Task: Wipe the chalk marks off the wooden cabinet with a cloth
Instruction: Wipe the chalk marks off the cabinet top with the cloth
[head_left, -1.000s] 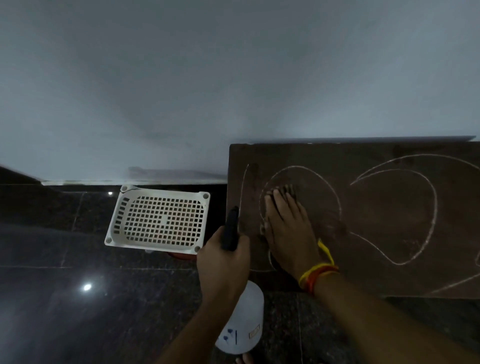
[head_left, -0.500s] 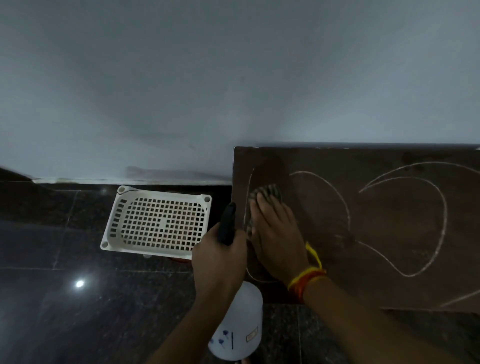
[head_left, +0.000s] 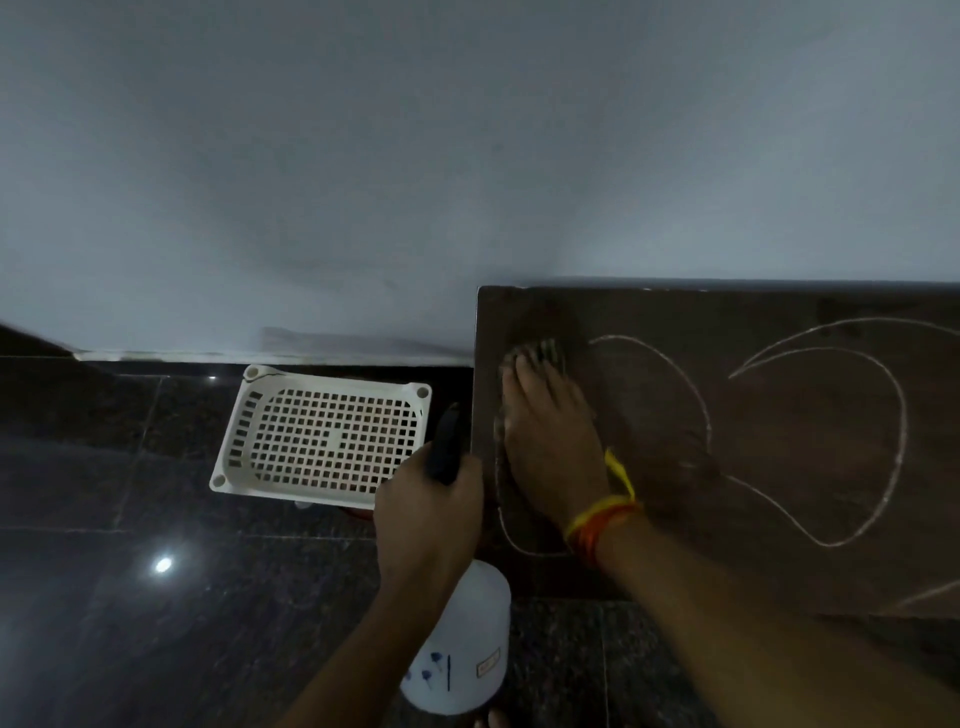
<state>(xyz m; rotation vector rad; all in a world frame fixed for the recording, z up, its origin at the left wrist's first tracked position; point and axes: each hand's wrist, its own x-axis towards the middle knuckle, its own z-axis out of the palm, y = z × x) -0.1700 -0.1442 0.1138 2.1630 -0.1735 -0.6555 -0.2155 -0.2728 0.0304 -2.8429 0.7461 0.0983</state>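
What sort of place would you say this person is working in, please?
Probably a room in a home, though that is a guess: a polished dark stone floor meets a plain pale wall, a wooden cabinet stands against it, and a white plastic basket sits on the floor.

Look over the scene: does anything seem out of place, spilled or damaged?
Only the chalk marks looping across the wooden cabinet look out of place. The right hand presses a cloth on them; the left hand grips a spray bottle. Nothing looks spilled or broken.
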